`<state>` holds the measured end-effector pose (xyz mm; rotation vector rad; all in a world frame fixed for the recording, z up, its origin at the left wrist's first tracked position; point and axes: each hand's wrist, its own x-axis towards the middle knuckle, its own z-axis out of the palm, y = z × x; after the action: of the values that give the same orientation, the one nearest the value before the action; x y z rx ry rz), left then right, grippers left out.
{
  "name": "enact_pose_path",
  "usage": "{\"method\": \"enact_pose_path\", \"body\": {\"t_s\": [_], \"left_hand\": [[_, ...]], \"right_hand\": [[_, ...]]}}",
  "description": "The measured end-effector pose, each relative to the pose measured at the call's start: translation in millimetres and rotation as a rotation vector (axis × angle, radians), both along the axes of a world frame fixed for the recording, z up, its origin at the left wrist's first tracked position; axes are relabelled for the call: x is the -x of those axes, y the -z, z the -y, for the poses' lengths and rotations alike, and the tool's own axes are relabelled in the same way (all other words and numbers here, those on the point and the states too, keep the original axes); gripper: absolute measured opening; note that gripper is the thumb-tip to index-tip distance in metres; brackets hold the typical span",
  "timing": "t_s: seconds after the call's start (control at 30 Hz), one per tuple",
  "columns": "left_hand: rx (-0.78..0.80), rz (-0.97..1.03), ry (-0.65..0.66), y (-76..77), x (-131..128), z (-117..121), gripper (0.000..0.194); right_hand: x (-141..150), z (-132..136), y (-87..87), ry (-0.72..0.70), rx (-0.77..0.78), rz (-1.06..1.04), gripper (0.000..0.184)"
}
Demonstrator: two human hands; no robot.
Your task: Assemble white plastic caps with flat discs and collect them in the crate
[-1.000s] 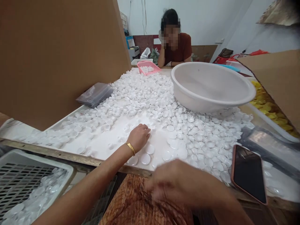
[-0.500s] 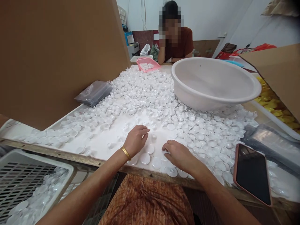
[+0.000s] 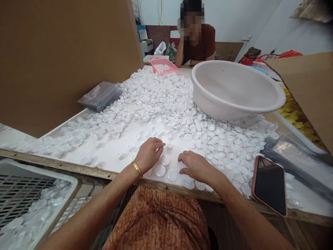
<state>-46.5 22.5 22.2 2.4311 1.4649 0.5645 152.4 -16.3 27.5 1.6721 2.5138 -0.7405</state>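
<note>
My left hand (image 3: 150,152), with a gold bracelet (image 3: 137,168) at the wrist, hovers low over the table. Its fingers are stretched out and I see nothing held in them. To its right, my right hand (image 3: 195,166) has bent fingers, with the thumb apart and no visible object in the gap. Between and just below the hands lie several loose round white plastic pieces (image 3: 160,170), shaped like shallow caps or small dishes. A large spread of similar white pieces (image 3: 166,93) covers much of the table beyond. The palms are hidden.
A big white basin (image 3: 221,104) sits on the pieces at right. A phone (image 3: 270,185) lies by the front edge. A cardboard box (image 3: 65,62) stands left, a basket (image 3: 74,194) below. A pink scoop-shaped tray (image 3: 169,68) and a seated person (image 3: 208,41) are opposite.
The whole view has shifted slightly, moving the table's contents up and left in the picture. My right thumb and fingers look a little farther apart. My left hand keeps nearly the same pose.
</note>
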Motion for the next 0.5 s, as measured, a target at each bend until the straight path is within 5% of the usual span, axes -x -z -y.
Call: {"method": "enact_pose_path", "body": {"t_s": [0.13, 0.33, 0.5], "left_hand": [[-0.003, 0.001, 0.006, -1.0, 2.3, 4.2, 0.024], [0.107, 0.083, -0.021, -4.5, -0.2, 1.7, 0.024], [0.085, 0.033, -0.013, 1.0, -10.8, -4.6, 0.026]], "right_hand": [[1.2, -0.2, -1.0, 0.007, -0.005, 0.015, 0.018], [-3.7, -21.8, -13.1, 0.318, 0.117, -0.507, 0.009], [19.1, -54.2, 16.6, 0.582, 0.192, -0.893, 0.006]]}}
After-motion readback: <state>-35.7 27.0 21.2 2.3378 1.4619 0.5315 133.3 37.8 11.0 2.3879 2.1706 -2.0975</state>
